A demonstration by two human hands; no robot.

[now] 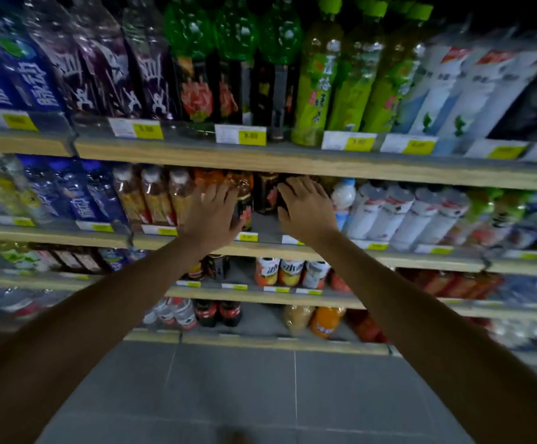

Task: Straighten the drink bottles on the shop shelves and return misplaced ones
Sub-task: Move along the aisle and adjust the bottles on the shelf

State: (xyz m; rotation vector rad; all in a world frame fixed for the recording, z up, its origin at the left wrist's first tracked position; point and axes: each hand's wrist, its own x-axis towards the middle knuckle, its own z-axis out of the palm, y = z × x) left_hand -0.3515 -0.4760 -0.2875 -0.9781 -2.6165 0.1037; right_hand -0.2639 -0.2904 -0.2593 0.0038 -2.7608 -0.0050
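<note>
Both my hands reach into the second shelf (292, 248) from the top. My left hand (212, 216) is spread flat with fingers apart against a dark tea bottle with a red flower label (244, 206). My right hand (305, 206) is also spread, its fingers in front of another dark bottle that it mostly hides. Between the two hands stands a third dark bottle (265, 193) further back, with a bare gap of shelf in front of it. Neither hand visibly grips anything.
Amber tea bottles (155, 197) stand left of my hands, white bottles (398, 213) to the right. The top shelf (260, 158) carries blue, purple, dark and green bottles. Lower shelves hold cans and orange drinks (324, 322). Grey tiled floor (244, 379) lies below.
</note>
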